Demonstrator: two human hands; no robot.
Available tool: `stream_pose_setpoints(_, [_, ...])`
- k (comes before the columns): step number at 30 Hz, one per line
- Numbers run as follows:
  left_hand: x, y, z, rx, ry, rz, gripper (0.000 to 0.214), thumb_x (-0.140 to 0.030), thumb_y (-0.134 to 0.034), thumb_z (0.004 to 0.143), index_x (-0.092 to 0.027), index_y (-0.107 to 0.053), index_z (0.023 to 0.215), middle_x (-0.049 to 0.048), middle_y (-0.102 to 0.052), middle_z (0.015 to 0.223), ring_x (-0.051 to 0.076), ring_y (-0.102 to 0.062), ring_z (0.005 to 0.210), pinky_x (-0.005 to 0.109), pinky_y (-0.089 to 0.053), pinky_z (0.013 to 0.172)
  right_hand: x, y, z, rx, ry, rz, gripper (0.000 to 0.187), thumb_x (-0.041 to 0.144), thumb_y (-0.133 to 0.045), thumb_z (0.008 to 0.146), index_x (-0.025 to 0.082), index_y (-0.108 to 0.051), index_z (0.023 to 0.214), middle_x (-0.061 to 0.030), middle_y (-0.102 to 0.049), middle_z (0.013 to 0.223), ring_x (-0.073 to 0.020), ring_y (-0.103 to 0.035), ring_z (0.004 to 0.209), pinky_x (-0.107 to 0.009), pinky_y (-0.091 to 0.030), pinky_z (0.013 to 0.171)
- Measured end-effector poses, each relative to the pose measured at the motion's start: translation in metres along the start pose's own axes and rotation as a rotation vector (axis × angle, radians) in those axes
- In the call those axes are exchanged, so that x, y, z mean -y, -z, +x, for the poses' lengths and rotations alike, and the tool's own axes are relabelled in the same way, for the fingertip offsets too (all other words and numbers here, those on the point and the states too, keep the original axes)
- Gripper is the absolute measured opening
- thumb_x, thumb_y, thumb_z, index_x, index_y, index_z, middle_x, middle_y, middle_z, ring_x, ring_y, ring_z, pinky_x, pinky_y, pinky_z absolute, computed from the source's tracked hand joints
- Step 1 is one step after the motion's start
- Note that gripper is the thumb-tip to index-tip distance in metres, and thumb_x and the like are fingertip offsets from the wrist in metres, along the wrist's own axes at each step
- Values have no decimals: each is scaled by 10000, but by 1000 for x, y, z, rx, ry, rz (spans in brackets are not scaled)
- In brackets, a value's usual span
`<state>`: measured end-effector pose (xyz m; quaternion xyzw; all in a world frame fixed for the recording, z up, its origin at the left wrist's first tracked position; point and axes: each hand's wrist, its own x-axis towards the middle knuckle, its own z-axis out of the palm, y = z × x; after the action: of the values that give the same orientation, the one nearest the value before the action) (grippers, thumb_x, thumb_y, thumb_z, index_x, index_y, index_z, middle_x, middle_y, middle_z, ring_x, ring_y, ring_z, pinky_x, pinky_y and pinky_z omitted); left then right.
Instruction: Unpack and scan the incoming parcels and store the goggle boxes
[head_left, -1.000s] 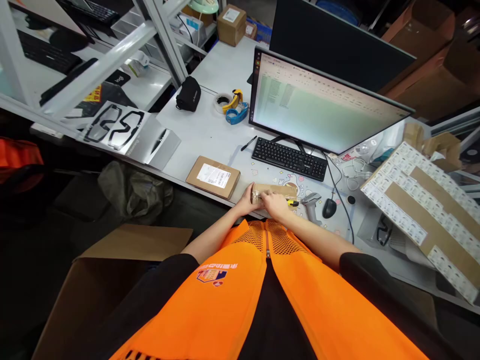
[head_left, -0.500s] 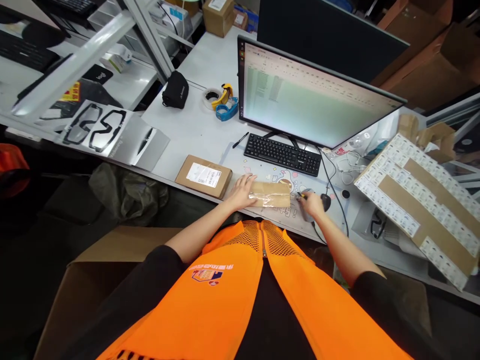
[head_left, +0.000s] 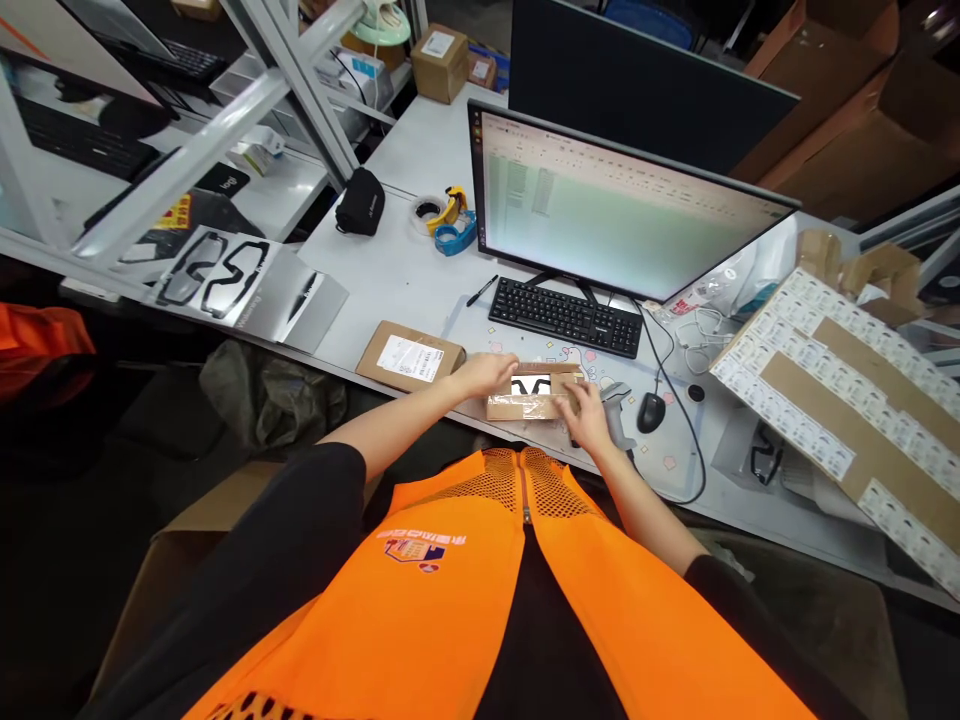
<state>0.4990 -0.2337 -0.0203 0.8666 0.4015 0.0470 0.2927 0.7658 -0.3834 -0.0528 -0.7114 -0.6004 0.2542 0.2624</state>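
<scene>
A small cardboard box (head_left: 501,408) with clear tape on its near side lies at the desk's front edge, its top parted. In the opening shows a white inner package (head_left: 531,386) printed with a black curved shape. My left hand (head_left: 486,374) grips the box's far left edge, fingers closed on the flap. My right hand (head_left: 586,415) holds the right end, with bent fingers on the flap there. Just right of that hand lies a grey handheld scanner (head_left: 616,412), partly covered. No cutter can be made out in the right hand now.
A labelled cardboard box (head_left: 409,356) lies to the left. Beyond are a keyboard (head_left: 564,316), a pen (head_left: 481,291), a monitor (head_left: 630,200) and tape dispensers (head_left: 454,232). To the right are a mouse (head_left: 651,411) and a large sticker-covered cardboard sheet (head_left: 847,430).
The box has gone from closed to opened along its top, baring the white package. My right hand has moved left from beside the box onto its right end; the small tool it held no longer shows.
</scene>
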Motion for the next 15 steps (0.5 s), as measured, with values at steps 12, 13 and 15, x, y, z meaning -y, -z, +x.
stream_pose_setpoints(12, [8, -9, 25, -140, 215, -90, 357, -337, -482, 1071, -174, -786, 1163, 191, -770, 1198, 353, -674, 1148, 462, -489, 1047, -11, 21, -64, 313, 406, -184, 192, 377, -633, 1031, 205, -716, 1012, -180, -668, 1443, -343, -584, 1362, -513, -485, 1161])
stream_pose_setpoints(13, [3, -12, 22, -149, 162, -106, 366, -300, -465, 1069, -187, -779, 1219, 192, -755, 1242, 354, -653, 1201, 481, -466, 1084, -10, 27, -62, 345, 394, -175, 222, 383, -612, 1047, 200, -732, 1077, -174, -674, 1456, -331, -610, 1350, -495, -499, 1154])
stream_pose_setpoints(15, [-7, -20, 17, -98, -27, -140, 401, -238, -452, 1043, -235, -769, 1288, 175, -739, 1281, 350, -606, 1286, 505, -414, 1142, -2, 39, -44, 397, 345, -181, 317, 306, -508, 1088, 201, -720, 1298, -146, -686, 1476, -285, -675, 1287, -441, -543, 1102])
